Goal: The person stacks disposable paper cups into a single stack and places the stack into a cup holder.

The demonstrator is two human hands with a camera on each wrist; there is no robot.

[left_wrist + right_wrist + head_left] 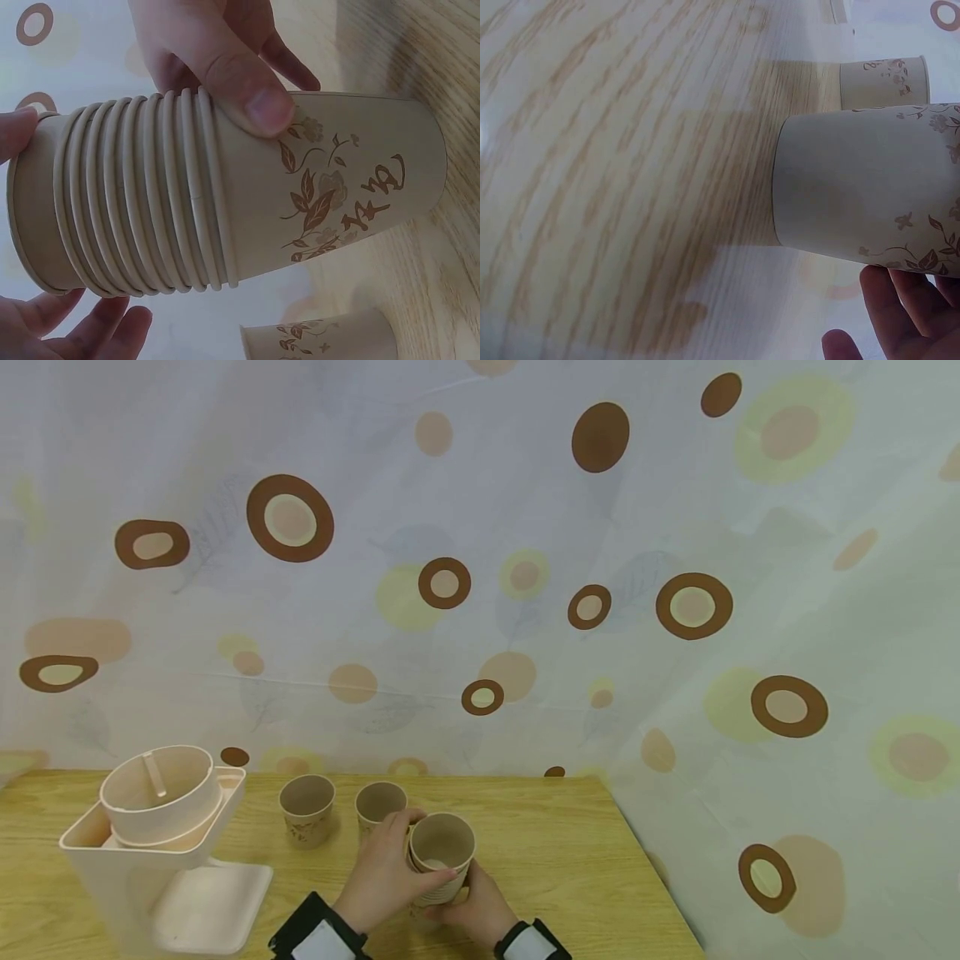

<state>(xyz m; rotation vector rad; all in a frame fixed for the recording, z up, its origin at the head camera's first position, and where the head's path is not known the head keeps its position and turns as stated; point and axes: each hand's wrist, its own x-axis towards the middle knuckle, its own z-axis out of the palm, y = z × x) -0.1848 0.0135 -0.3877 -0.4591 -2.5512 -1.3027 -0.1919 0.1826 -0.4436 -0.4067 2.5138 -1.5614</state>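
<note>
Gripping the top cup [37, 202] in left hand [386, 864], the stack [247, 202] below in right hand [480, 910]; risks pulling several loose together through tight nesting.

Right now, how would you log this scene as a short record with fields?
Left hand: holds the top cup of the cup stack
Right hand: grips the cup stack below its rims
Top cup: rim spaced wider than those below
Single cups: two, upright on the table, left of the stack
Plastic stand: at head view's left, round container in its top
</note>
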